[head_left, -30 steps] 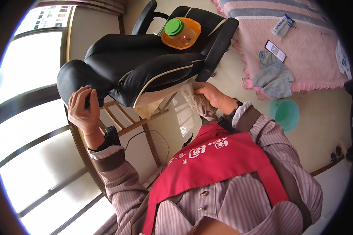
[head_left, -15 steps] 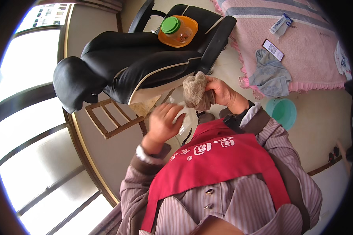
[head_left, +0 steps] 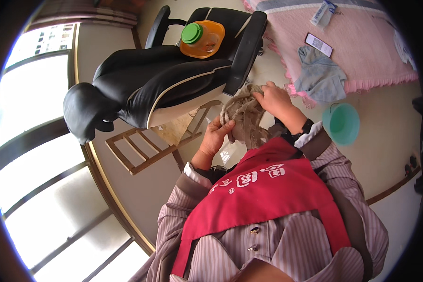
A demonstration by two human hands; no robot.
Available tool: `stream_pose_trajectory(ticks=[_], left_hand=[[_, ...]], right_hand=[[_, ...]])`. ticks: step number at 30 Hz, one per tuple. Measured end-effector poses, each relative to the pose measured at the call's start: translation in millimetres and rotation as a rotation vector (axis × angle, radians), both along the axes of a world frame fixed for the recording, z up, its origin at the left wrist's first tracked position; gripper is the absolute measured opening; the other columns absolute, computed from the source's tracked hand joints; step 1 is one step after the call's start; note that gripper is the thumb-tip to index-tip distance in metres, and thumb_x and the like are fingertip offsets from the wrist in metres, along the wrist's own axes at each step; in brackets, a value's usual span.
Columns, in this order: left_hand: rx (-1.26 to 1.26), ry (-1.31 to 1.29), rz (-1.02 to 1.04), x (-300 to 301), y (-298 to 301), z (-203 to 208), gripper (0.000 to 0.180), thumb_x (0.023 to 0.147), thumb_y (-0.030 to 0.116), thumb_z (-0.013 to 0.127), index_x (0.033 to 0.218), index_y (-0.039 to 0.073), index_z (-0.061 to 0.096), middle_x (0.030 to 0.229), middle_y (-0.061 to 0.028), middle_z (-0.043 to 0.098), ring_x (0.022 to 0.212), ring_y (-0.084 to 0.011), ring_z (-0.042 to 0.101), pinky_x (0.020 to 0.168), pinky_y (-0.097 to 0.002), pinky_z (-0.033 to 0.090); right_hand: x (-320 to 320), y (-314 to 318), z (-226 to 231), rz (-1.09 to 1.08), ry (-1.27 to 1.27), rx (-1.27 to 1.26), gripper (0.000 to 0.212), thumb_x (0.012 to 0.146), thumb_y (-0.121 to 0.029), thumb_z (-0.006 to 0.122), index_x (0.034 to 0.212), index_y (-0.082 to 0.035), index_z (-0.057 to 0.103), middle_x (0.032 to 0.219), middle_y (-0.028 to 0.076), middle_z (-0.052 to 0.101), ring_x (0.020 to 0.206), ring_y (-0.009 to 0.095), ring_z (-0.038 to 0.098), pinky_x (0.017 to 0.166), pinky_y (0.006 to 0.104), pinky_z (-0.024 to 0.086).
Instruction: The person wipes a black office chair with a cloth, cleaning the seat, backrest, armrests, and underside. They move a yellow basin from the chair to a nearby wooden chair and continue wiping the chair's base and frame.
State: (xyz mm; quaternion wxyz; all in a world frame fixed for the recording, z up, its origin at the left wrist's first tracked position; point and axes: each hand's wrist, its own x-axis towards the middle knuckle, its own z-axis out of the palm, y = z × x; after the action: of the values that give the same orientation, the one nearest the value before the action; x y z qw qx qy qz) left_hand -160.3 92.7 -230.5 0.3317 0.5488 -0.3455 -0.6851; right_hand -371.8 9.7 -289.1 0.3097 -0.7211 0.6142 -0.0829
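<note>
Location type: home, apparently a bedroom. Identifying features: a pink, ruffle-edged bedspread (head_left: 366, 63) at far right, bearing a phone (head_left: 318, 44) and a crumpled blue-grey cloth item (head_left: 320, 77); a large window (head_left: 30, 110) at left; between them, a padded black armchair (head_left: 169, 70) and, nearer, a wooden chair (head_left: 176, 130).

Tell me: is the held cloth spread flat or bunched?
Bunched: the brown cloth shows creased folds between left hand and right hand.

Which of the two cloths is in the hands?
The brownish cloth, held by the left hand and right hand; the grey-blue cloth lies on the pink bedspread.
</note>
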Motion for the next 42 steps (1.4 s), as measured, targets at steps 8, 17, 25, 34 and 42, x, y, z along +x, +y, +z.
stream_pose_trajectory(ticks=[8, 17, 25, 34, 42], left_hand=[[-0.109, 0.024, 0.078, -4.2, -6.6, 19.8, 0.015, 0.093, 0.015, 0.060, 0.102, 0.003, 0.060, 0.080, -0.0010, 0.061, 0.064, -0.0089, 0.056, 0.055, -0.0228, 0.045], [-0.361, -1.024, -0.403, 52.1, 3.7, 79.5, 0.027, 0.090, 0.025, 0.063, 0.101, 0.001, 0.067, 0.085, -0.0081, 0.069, 0.075, -0.0162, 0.064, 0.068, -0.0256, 0.050], [-1.147, -0.966, 0.167, 117.0, -30.6, 147.2, 0.020, 0.094, 0.009, 0.053, 0.106, -0.003, 0.064, 0.101, -0.0136, 0.067, 0.096, -0.0197, 0.062, 0.089, -0.0303, 0.046], [-1.315, -1.084, -0.011, 136.8, -41.4, 127.0, 0.023, 0.087, 0.001, 0.056, 0.109, -0.002, 0.061, 0.109, -0.0171, 0.064, 0.104, -0.0292, 0.060, 0.096, -0.0370, 0.043], [-1.253, -1.291, -0.251, 122.3, -86.3, 134.4, 0.028, 0.084, 0.014, 0.063, 0.107, -0.001, 0.064, 0.109, -0.0175, 0.064, 0.104, -0.0336, 0.060, 0.093, -0.0380, 0.045]], right_hand=[[30.1, 38.9, 6.0, 0.061, -1.411, 0.415, 0.072, 0.087, -0.050, 0.062, 0.132, 0.003, 0.044, 0.127, 0.015, 0.051, 0.116, 0.019, 0.049, 0.098, 0.0297, 0.039], [75.4, 55.2, 9.0, -0.175, -1.163, 0.464, 0.038, 0.075, -0.019, 0.075, 0.103, 0.002, 0.061, 0.096, 0.008, 0.066, 0.086, 0.015, 0.062, 0.079, 0.0299, 0.050], [148.6, 39.4, 86.8, -0.081, -0.964, -0.678, 0.034, 0.070, -0.018, 0.072, 0.097, -0.004, 0.057, 0.090, 0.013, 0.059, 0.083, 0.031, 0.061, 0.071, 0.0404, 0.048], [188.8, 36.4, -56.7, -0.258, -0.744, -0.569, 0.012, 0.069, -0.003, 0.063, 0.079, -0.009, 0.060, 0.091, 0.011, 0.056, 0.085, 0.031, 0.056, 0.072, 0.0424, 0.047], [155.4, 14.7, -95.7, -0.695, -0.843, 0.218, 0.044, 0.071, -0.012, 0.071, 0.111, -0.002, 0.056, 0.111, 0.017, 0.060, 0.107, 0.034, 0.057, 0.089, 0.0365, 0.046]])
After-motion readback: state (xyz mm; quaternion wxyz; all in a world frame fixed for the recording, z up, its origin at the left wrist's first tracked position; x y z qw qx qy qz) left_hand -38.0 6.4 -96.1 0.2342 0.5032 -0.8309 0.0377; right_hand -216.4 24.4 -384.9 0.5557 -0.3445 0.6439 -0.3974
